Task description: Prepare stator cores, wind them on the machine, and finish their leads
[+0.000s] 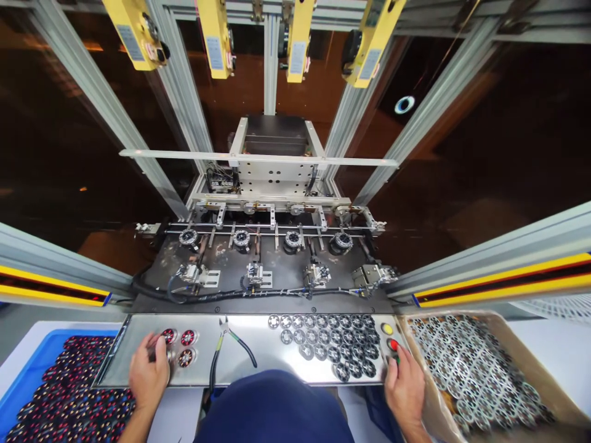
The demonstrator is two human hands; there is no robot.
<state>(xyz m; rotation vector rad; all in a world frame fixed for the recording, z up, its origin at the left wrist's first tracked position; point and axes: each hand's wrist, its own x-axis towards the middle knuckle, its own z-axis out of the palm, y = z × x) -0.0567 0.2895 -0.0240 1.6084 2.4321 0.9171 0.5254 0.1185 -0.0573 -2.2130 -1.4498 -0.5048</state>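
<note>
On the left part of the metal tray (247, 369), my left hand (148, 372) is curled, thumb raised, beside a few round motor stators with red windings (188, 337). Something dark shows between its thumb and fingers, but I cannot make out what. My right hand (405, 384) is at the tray's right end, thumb and index finger apart around a mostly hidden green button (398, 360). A red button (393, 344) lies just beyond the fingertips, with a yellow button (386, 328) above it. No part is visible in this hand.
Cutting pliers (225, 332) lie mid-tray, left of rows of bare stator cores (322, 336). A blue bin (30, 375) holds wound stators; a lined box (521, 363) holds bare cores. Ahead stands a machine with several round fixtures (292, 240), between yellow-edged side bars (503, 282).
</note>
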